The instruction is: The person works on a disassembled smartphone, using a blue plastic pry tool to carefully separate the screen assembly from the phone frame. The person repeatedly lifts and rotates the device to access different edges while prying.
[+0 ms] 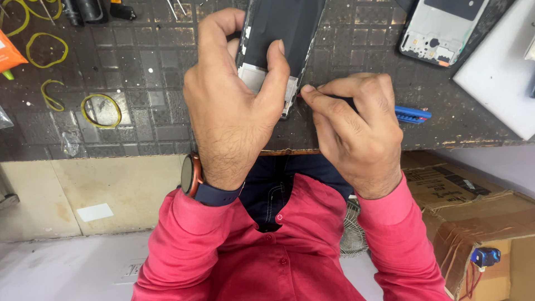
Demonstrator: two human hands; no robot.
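Where the dark, grid-patterned tabletop (139,61) reaches the left edge of the view, an orange packet (8,56) pokes in, and several yellow rubber bands (101,110) lie scattered flat on the mat beside it, one ringing a pale patch. Some black tools (92,10) rest along the far edge above them.

Further right, the left hand (234,106) is clamped over the lower end of an opened phone (278,33), which lies on the tabletop near its front edge, running away from the person. The forefinger curls around the phone's left side, the thumb presses down on its dark face close to the right side, and a pale strip of frame shows between them. A round watch (188,175) with an orange rim and a dark blue strap sits on this wrist, above the red shirt sleeve (184,245).

Just beside the phone's lower right corner, the right hand (356,128) is closed in a pinch, thumb and forefinger tips pressed together at the corner. It grips a blue tool (412,115), whose ridged end sticks out to the right past the knuckles; the working tip is hidden by the fingers.

Further right and farther back, a second phone frame (440,30), pale inside with a dark upper panel, lies on the tabletop, partly resting against a white board (501,78). Below the tabletop's edge at the right stands a brown cardboard box (473,212).
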